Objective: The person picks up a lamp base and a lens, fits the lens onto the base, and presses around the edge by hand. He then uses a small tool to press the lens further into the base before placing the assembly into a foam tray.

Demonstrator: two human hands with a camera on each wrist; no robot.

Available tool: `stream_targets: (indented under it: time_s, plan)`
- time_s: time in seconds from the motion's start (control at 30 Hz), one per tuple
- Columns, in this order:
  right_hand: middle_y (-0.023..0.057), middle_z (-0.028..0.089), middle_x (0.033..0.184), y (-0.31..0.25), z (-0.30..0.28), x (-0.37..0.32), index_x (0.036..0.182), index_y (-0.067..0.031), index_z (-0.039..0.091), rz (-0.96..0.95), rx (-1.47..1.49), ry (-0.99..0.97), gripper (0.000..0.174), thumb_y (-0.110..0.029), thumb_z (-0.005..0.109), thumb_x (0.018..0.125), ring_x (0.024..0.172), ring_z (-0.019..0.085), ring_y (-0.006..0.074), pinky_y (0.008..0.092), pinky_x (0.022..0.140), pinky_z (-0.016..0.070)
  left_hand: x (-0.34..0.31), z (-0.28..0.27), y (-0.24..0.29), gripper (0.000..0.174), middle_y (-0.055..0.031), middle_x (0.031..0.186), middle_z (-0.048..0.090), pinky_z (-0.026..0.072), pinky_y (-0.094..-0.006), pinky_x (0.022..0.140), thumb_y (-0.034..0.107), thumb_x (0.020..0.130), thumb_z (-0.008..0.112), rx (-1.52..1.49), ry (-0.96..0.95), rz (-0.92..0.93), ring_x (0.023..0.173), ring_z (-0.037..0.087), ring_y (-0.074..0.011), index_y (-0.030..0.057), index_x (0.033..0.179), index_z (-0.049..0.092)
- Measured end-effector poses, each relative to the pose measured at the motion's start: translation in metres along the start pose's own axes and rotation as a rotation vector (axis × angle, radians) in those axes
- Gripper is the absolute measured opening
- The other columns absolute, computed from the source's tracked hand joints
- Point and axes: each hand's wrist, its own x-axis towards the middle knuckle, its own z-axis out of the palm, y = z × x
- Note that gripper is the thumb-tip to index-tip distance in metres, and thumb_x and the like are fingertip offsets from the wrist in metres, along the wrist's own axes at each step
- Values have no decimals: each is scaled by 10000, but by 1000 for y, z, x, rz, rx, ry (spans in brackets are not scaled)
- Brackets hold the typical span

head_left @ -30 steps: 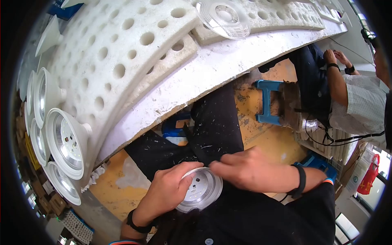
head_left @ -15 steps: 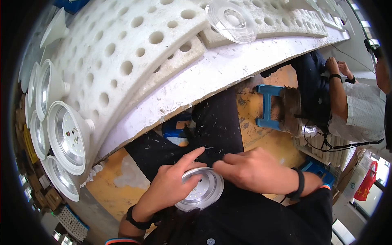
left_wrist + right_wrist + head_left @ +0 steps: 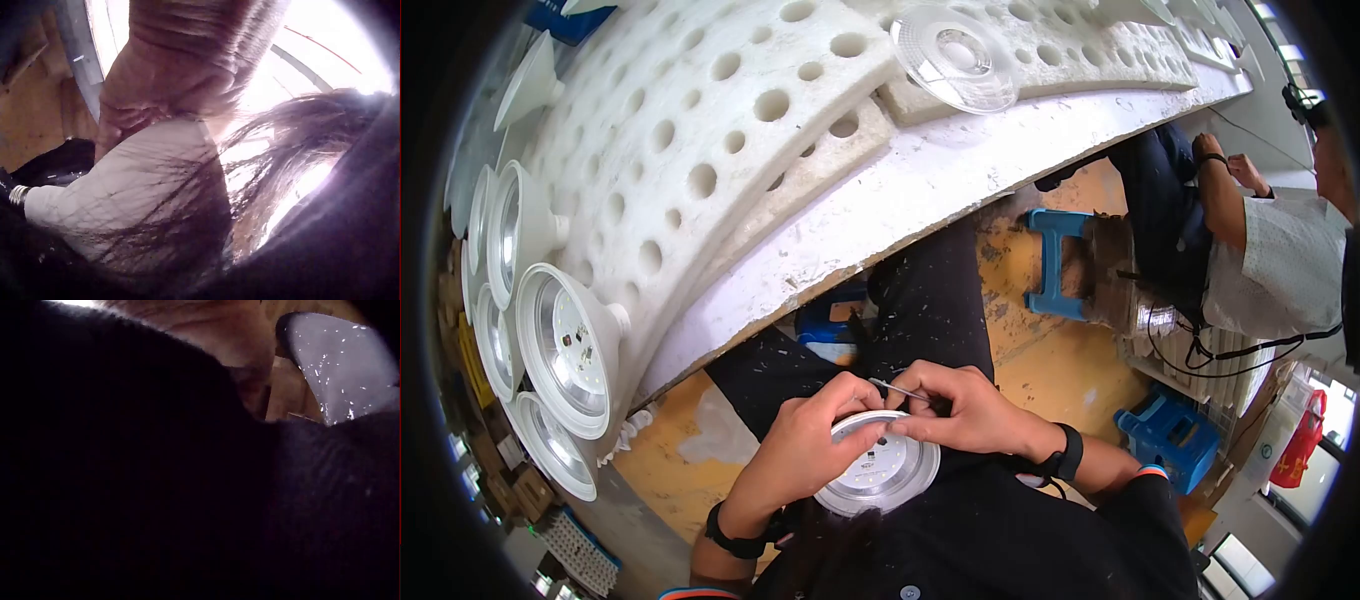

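Observation:
In the head view my left hand point(image 3: 805, 445) grips a round LED lamp point(image 3: 890, 475) over my lap, its open face turned up and small chips showing on the board inside. The left thumb lies across the rim. The left wrist view shows the lamp's white cone-shaped body point(image 3: 144, 169) and its metal screw base point(image 3: 19, 197), with strands of hair in front. My right hand point(image 3: 965, 405) pinches a thin grey rod-like piece point(image 3: 900, 389) at the lamp's far rim, fingertips close to the left ones. Dark cloth covers most of the right wrist view.
A white foam board point(image 3: 730, 130) with rows of holes lies on the white table point(image 3: 940, 190). Several similar lamps point(image 3: 565, 350) stand along its left side. A clear lens disc point(image 3: 955, 60) sits on another foam block. Blue stools point(image 3: 1055, 262) and a seated person point(image 3: 1280, 250) are to the right.
My right hand has moved left and turned to meet the left fingertips at the rim, and the thin rod now shows. My left index finger, raised half a second ago, has bent down.

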Motion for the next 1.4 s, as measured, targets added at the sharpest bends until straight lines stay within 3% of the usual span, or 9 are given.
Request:
stream_targets:
  time_s: [0.1, 0.23, 0.33, 0.43, 0.5, 0.6, 0.7, 0.9, 1.4]
  plan:
    - [-14, 443, 613, 8, -1, -1, 1017, -67, 602, -43, 1, 11, 218, -194, 713, 878, 572, 421, 64, 253, 529, 367, 1, 4, -5, 153, -120, 896, 699, 525, -316, 714, 112, 892, 656, 26, 49, 109, 799, 699, -235, 11, 999, 612]
    - [-8, 466, 635, 11, 0, -3, 1024, -65, 601, -59, 44, 11, 213, -212, 692, 899, 603, 435, 58, 249, 552, 376, -5, 7, -12, 159, -114, 889, 701, 521, -302, 705, 127, 937, 591, 10, 116, 202, 777, 687, -188, 6, 1026, 645]
    - [-2, 497, 665, 21, 6, -4, 1022, -62, 599, -41, 135, 16, 211, -216, 686, 907, 637, 450, 44, 232, 577, 381, -6, 2, -21, 299, -91, 919, 699, 499, -254, 735, 176, 991, 471, -327, 57, 21, 815, 622, -94, -26, 1134, 639]
    - [14, 543, 698, 29, 10, -6, 1073, -66, 615, 60, 213, -3, 201, -190, 661, 922, 643, 508, 71, 265, 607, 425, -11, 4, -22, 308, -117, 1005, 695, 500, -273, 793, 177, 988, 477, -394, 44, -34, 896, 635, -122, -32, 1164, 620]
    - [51, 567, 718, 30, 12, -7, 1188, -91, 625, -387, -194, 253, 279, -134, 648, 914, 616, 575, 144, 302, 585, 471, -15, 5, -16, 309, -126, 1039, 690, 499, -286, 819, 173, 986, 478, -296, 47, 3, 932, 640, -140, -25, 1182, 612]
    - [70, 553, 724, -7, -4, -27, 1281, -121, 604, -227, -480, 158, 411, -85, 652, 875, 591, 594, 219, 328, 548, 501, -17, 1, -17, 308, -138, 1075, 686, 498, -306, 856, 158, 979, 485, -189, 24, 25, 979, 652, -179, -11, 1209, 599]
    - [52, 471, 656, -16, -7, -34, 1296, -164, 611, -300, -619, 133, 518, -26, 697, 805, 542, 544, 198, 318, 481, 456, -18, 1, -15, 300, -148, 1071, 687, 502, -315, 862, 138, 967, 497, -166, 7, 12, 981, 667, -211, 1, 1215, 597]
    - [20, 454, 634, -24, -6, -34, 1262, -137, 633, -354, -846, 132, 531, -26, 706, 748, 522, 545, 174, 321, 459, 452, -20, 1, -12, 279, -181, 1054, 684, 518, -337, 838, 102, 949, 513, -66, 40, 46, 952, 687, -274, 13, 1197, 605]
    - [20, 504, 676, -36, -5, -35, 1280, -117, 601, -286, -945, 63, 517, -81, 635, 765, 541, 592, 174, 305, 472, 481, -18, -2, -4, 260, -201, 1072, 671, 533, -385, 837, 48, 930, 525, 73, 62, 100, 969, 670, -360, 9, 1172, 612]
